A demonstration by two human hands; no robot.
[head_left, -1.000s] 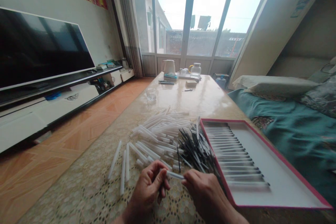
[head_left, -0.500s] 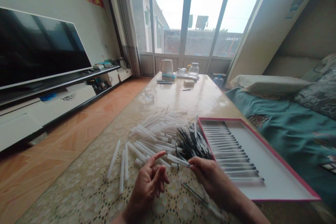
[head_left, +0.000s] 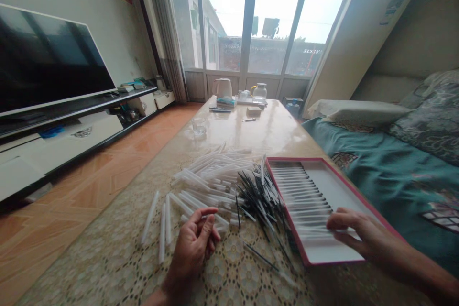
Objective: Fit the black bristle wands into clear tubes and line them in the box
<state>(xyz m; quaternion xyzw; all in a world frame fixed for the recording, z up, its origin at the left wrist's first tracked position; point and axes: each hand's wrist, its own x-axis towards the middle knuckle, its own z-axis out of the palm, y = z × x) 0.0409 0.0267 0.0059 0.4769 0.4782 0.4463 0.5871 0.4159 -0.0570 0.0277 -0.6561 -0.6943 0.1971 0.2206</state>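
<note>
My right hand (head_left: 353, 229) reaches into a shallow white tray with a pink rim (head_left: 362, 189). Its thumb and fingers close around the end of a white tube at the near end of a row of black-tipped white tubes (head_left: 304, 191); the fingers partly hide it. Over the table at the left, my left hand (head_left: 195, 239) is loosely curled, index finger and thumb apart, holding nothing. Just beyond it lies a heap of translucent white tubes (head_left: 215, 172). Between heap and tray is a bundle of thin black sticks (head_left: 256, 196). One dark stick with a pale end (head_left: 261, 256) lies nearer me.
Several loose white tubes (head_left: 163, 229) lie left on the patterned tabletop (head_left: 118, 253). A clear glass (head_left: 199, 126) stands beyond the heap. Farther off are a kettle (head_left: 223, 88), a glass jug (head_left: 260, 92) and a small box (head_left: 254, 111). A teal-covered seat (head_left: 326, 138) borders the right side.
My right hand has moved right, from above the black sticks into the tray, carrying the white tube to the row's near end. My left hand stays near its place, slightly more curled.
</note>
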